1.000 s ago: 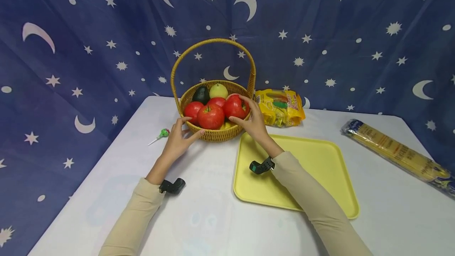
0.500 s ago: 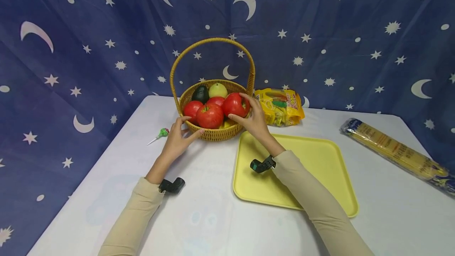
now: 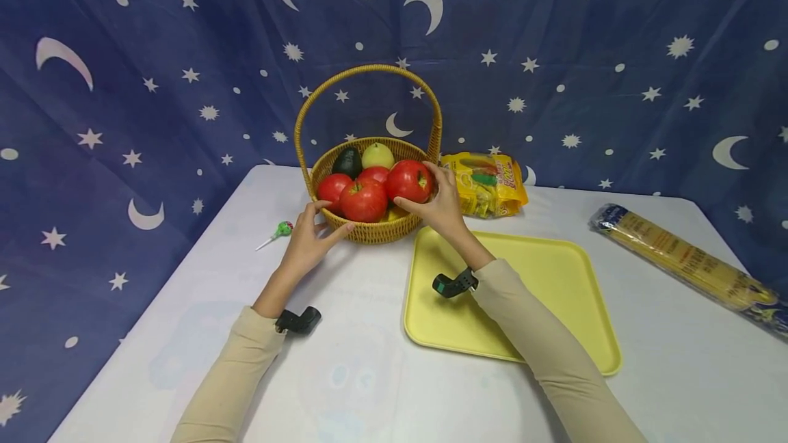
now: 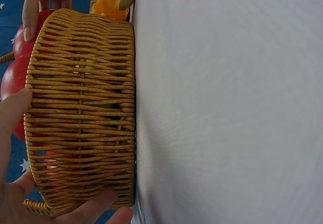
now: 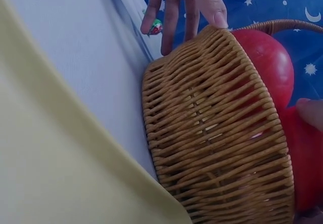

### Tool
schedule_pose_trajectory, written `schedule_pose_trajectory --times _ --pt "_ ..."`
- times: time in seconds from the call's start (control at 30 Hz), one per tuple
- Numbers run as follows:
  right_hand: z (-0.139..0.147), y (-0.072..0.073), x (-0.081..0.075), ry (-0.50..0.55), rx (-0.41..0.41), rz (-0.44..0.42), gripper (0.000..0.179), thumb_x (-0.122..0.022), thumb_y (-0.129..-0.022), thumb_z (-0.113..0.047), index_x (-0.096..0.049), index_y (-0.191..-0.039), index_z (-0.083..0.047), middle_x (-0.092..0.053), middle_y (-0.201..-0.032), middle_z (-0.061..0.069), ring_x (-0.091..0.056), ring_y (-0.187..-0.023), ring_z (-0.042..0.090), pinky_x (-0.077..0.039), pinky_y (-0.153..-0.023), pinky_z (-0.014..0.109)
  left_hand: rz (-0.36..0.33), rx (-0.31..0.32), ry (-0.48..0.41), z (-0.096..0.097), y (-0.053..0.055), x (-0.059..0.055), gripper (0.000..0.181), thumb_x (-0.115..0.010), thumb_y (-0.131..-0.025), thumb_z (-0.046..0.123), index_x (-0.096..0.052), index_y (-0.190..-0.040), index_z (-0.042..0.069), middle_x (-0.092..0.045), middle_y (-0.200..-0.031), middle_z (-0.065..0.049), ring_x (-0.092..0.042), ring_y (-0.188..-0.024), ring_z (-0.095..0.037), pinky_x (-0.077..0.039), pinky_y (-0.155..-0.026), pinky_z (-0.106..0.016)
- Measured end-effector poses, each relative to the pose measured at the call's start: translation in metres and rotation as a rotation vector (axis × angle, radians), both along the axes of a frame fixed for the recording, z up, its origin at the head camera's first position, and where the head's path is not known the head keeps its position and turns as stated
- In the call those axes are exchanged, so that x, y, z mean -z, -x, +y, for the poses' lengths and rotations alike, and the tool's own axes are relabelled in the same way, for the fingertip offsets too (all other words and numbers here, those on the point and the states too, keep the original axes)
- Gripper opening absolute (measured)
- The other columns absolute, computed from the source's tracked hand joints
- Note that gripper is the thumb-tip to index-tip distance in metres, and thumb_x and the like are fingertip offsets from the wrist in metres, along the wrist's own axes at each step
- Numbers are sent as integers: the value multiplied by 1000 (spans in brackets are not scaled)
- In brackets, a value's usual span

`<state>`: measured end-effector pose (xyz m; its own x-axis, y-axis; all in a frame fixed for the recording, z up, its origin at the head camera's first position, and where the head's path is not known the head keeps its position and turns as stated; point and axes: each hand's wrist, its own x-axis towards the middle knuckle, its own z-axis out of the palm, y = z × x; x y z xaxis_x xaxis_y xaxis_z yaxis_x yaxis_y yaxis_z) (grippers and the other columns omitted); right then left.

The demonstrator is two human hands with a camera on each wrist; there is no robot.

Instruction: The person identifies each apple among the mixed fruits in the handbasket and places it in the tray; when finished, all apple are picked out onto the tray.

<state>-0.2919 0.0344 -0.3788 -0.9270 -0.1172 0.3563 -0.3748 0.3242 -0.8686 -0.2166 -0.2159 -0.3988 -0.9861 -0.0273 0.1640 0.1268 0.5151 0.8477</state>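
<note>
A wicker basket (image 3: 388, 232) with a tall arched handle stands at the back of the table. In it lie several red apples, a dark green avocado (image 3: 347, 163) and a pale yellow-green pear (image 3: 378, 156). My right hand (image 3: 444, 207) holds the red apple (image 3: 408, 180) at the basket's right side, its thumb (image 5: 310, 110) on the apple's front. At the front left, my left hand (image 3: 306, 241) touches the basket rim with fingers spread; in the left wrist view its thumb (image 4: 19, 103) lies against the rim. Another red apple (image 3: 363, 201) sits between the hands.
A yellow tray (image 3: 529, 320) lies under my right forearm, in front of the basket's right side. Behind it stands a yellow candy bag (image 3: 507, 186). A long packet of dry noodles (image 3: 683, 255) lies at the right. A green lollipop (image 3: 283, 229) lies left of my left hand.
The apple at my right hand has turned slightly, so its stem end shows more. My right index finger has slid back off its top. The left hand has stayed in place.
</note>
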Motion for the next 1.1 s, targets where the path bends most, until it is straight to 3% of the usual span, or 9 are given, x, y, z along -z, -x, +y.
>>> schedule_pose_trajectory --times 0.23,0.47,0.83,1.1 --pt "5 1 0 18 -59 -9 80 -86 -75 -22 -42 -139 -6 -42 -141 15 -47 -128 32 -46 -102 48 -2 -1 6 0 1 1 69 -73 -89 30 -35 -139 2 -36 -140 -22 -45 -129 -38 -45 -104 -47" --pt "4 -2 4 119 -107 -60 81 -85 -75 -20 -39 -141 -5 -47 -140 13 -47 -129 26 -45 -105 41 -11 -5 26 -3 -2 1 69 -73 -89 32 -35 -139 3 -36 -141 -23 -46 -128 -38 -45 -103 -48" --pt "7 -7 3 145 -110 54 80 -84 -75 -15 -40 -140 -5 -45 -136 15 -52 -121 31 -50 -97 47 -1 0 41 0 -1 0 69 -72 -90 31 -34 -140 2 -38 -140 -24 -46 -126 -39 -46 -102 -48" --pt "15 -11 2 201 -116 11 80 -82 -77 -14 -39 -143 -8 -42 -138 14 -52 -121 32 -50 -97 47 -8 -4 47 0 0 0 69 -71 -90 33 -34 -141 3 -38 -139 -24 -50 -122 -40 -46 -102 -49"
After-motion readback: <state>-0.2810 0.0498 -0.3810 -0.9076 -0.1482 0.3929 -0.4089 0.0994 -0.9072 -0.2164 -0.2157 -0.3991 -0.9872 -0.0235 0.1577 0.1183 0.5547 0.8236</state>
